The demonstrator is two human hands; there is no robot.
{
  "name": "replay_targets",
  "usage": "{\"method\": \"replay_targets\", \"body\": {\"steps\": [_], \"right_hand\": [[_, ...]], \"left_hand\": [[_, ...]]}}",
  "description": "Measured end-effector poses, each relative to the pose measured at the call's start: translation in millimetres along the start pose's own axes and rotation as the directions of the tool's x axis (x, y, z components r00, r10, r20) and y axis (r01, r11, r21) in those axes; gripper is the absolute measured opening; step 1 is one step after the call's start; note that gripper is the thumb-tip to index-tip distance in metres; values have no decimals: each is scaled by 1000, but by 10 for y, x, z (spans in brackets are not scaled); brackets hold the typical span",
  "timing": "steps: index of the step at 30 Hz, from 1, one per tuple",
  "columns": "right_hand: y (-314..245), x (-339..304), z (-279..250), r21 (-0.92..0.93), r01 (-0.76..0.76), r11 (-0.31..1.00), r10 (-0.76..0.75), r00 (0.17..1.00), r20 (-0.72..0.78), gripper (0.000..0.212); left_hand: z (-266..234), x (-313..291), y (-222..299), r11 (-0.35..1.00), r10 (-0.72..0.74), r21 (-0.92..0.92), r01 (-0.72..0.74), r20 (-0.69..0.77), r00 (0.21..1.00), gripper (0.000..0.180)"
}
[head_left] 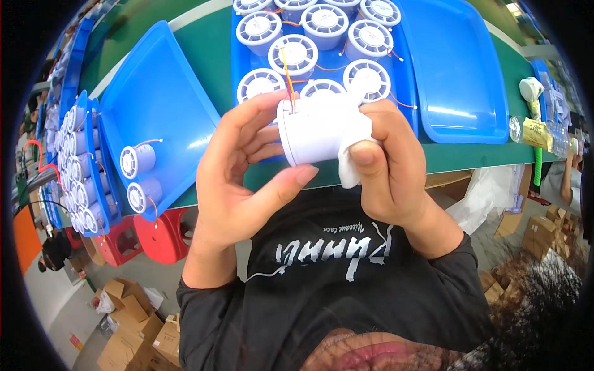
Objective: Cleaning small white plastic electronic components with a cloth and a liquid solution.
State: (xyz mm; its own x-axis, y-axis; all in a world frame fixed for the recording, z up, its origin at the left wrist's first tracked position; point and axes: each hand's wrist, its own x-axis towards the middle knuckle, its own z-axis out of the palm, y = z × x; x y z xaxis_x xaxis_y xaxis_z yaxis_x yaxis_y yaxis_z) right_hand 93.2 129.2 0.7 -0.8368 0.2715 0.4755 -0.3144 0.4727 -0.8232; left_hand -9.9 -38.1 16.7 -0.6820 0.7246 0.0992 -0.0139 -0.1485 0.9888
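Observation:
Between my hands, above the near table edge, a white cylindrical unit (308,137) lies tilted on its side, with thin red and yellow wires rising from its left end. My left hand (238,164) curls around that end, fingers behind it and thumb along its underside. A crumpled white cloth (351,161) is pinched in my right hand (393,164) and pressed against the unit's right end, covering it. Just beyond, a blue tray (405,80) carries several similar white units (293,55) with spoked round tops and thin wires.
On the left, a blue tray (164,80) holds two units; stacked trays of units (80,167) stand past it. Another blue tray (461,80) lies at right, near a clear plastic bottle (554,136). Red stools (162,238) and cardboard boxes (133,321) are below the green table.

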Motion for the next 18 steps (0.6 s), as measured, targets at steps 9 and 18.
{"method": "replay_targets", "body": {"steps": [9,18], "right_hand": [[-65,-38,70,35,-18,999,19,999,-47,13],[-44,271,18,781,-605,154,647,659,383,37]], "left_hand": [[-25,-47,54,997,10,74,-11,21,1000,60],[-126,-79,125,687,356,625,-371,156,922,62]]}}
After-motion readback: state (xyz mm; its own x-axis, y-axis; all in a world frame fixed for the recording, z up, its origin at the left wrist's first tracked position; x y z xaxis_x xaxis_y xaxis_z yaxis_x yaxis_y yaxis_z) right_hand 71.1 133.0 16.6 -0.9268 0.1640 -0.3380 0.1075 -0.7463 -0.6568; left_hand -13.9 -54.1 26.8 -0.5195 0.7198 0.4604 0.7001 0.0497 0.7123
